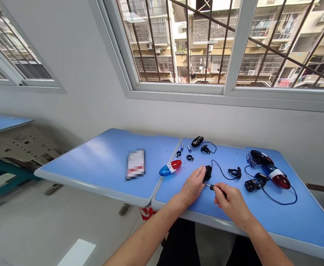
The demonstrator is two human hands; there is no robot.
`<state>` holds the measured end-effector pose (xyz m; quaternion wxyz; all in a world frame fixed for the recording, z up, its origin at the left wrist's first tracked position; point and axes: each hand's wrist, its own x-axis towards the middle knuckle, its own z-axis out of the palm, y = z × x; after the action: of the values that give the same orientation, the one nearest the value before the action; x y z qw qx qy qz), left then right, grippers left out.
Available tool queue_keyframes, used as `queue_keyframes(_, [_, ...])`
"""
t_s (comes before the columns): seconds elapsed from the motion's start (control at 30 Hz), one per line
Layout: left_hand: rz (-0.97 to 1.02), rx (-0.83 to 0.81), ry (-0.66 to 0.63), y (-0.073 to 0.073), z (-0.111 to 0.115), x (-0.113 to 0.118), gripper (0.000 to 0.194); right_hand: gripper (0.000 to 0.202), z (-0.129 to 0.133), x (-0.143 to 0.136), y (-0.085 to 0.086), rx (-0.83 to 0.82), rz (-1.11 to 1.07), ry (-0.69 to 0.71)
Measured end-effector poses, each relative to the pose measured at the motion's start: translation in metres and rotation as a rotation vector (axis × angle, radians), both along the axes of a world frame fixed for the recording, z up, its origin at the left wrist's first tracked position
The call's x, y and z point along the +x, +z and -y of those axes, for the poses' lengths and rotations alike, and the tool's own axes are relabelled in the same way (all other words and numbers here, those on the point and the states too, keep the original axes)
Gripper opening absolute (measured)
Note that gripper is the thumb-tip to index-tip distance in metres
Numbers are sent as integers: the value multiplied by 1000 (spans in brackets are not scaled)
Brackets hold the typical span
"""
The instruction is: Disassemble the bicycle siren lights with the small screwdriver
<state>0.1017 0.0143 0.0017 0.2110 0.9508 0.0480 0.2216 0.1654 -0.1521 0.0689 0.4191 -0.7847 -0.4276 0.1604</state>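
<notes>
From where I stand, a person works with two bare hands at a blue tabletop (235, 214). Take the red-and-blue light shell (170, 168) as the landmark; directions are the seated person's own. To its right, the left hand (193, 186) is extended, fingers close together, pressed against a black rounded part (207, 173) and partly covering it. A cable (220, 168) runs from that part to a black clamp (235, 172), well to the right of the shell. The right hand (232, 203), right of the shell and nearer the person, is closed around the handle of a small screwdriver (212, 187). Its thin shaft points left, the tip close to the black part; I cannot tell whether it sits in a screw.

The step in hand looks like screwdriver work on that part, one hand bracing and the other guiding. As I judge it, the next move calls for a firm brace, a well-aligned tip and fingertips clear of the point, since the rounded part could roll or the blade could slip.

Just beyond the shell, slightly right, lie two black rings (190, 157) and two small blue cylinders (189, 148). Left of it is a blurred packet (136, 164). Far to its right is a red-ended unit (279, 178) with black fittings.
</notes>
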Motion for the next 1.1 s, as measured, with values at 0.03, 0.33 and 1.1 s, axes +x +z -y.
queue_keyframes(0.03, [-6, -1, 6, -1, 0, 1, 63, 34, 1, 2, -2, 2, 27, 15])
queue_keyframes(0.33, [9, -2, 66, -9, 1, 8, 62, 34, 7, 15, -34, 154, 531, 102])
queue_keyframes(1.1, [65, 24, 149, -16, 3, 7, 61, 34, 0, 6, -30, 14, 192, 21])
